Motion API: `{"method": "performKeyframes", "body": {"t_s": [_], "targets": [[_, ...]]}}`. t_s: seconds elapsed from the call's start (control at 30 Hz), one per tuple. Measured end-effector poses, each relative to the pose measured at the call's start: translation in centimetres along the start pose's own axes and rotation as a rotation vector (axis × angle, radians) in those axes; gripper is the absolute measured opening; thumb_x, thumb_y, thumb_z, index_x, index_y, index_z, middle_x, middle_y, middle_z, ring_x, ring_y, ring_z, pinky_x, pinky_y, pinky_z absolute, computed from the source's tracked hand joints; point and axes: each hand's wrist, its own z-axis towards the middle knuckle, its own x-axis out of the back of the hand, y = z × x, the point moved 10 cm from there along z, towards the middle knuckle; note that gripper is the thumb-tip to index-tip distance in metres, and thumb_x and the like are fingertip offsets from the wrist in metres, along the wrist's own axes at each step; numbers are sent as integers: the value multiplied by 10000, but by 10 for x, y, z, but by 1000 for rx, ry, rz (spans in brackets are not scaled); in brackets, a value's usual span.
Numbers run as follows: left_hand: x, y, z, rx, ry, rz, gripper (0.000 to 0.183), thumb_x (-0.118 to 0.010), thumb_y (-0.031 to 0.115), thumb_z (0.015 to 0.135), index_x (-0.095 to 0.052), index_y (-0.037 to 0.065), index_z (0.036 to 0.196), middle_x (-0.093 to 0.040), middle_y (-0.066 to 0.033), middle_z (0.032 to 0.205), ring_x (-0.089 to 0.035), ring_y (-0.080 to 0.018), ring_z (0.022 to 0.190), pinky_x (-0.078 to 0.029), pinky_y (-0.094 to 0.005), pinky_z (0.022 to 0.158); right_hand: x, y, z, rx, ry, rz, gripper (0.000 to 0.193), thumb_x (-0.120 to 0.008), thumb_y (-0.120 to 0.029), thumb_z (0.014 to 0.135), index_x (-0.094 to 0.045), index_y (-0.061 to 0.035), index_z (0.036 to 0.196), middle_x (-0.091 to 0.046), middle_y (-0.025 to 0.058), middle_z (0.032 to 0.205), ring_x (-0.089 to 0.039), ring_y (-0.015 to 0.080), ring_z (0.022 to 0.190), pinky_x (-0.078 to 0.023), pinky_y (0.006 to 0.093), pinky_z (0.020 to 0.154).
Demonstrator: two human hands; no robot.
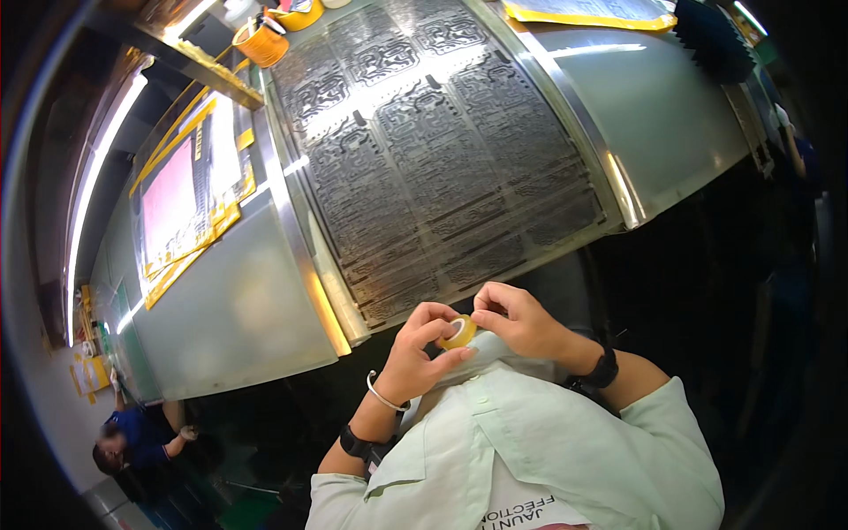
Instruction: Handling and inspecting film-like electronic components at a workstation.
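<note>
My left hand (pixel 419 349) is closed round a small roll of yellow tape (pixel 468 333), held in front of my shirt near the bench's front edge. My right hand (pixel 517 320) is closed in a pinch, thumb and forefinger against the roll's far right rim. Whether a tape end lies between those fingertips is too small to tell. Just beyond both hands, a large dark film or plate with circuit patterns (pixel 459 177) lies flat on the bench, glare crossing its upper part.
Metal rails (pixel 305 256) flank the patterned sheet. Yellow-taped sheets (pixel 172 208) lie on the left glass surface (pixel 238 327); another yellow-edged sheet (pixel 592 11) is at far right. An orange cup with tools (pixel 261 44) stands at far left. A person in dark blue (pixel 141 437) is at lower left.
</note>
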Motion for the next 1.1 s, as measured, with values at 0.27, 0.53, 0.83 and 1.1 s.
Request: {"method": "performKeyframes", "body": {"t_s": [0.27,0.53,0.83,1.1], "targets": [[57,8,-10,-128,250,190,349,-752,261,721,-522,3,673,-545,-133,1037,-526,-251,953,-419,-346,824,95,-69,-36,478,720,-663,110,-580,-65,838,-492,-18,792,-493,128,740,-502,298,676,-410,370,608],[114,-36,-71,110,509,200,333,-691,191,762,-441,28,615,-502,-107,988,-473,-221,929,-362,-333,870,194,-42,-65,244,959,-893,119,-604,-81,807,-499,-39,769,-546,88,747,-532,296,686,-392,388,658],[109,-43,-64,139,521,178,305,-687,144,769,-447,34,616,-513,-98,979,-470,-201,914,-349,-312,861,205,-38,-59,180,955,-886,131,-628,-77,793,-506,-39,764,-542,90,723,-540,280,659,-407,385,632],[109,-45,-64,156,525,158,310,-695,143,770,-449,36,613,-515,-91,974,-470,-199,910,-348,-309,862,202,-38,-58,154,971,-935,138,-636,-78,789,-505,-46,757,-546,84,725,-550,272,638,-417,385,618]]}}
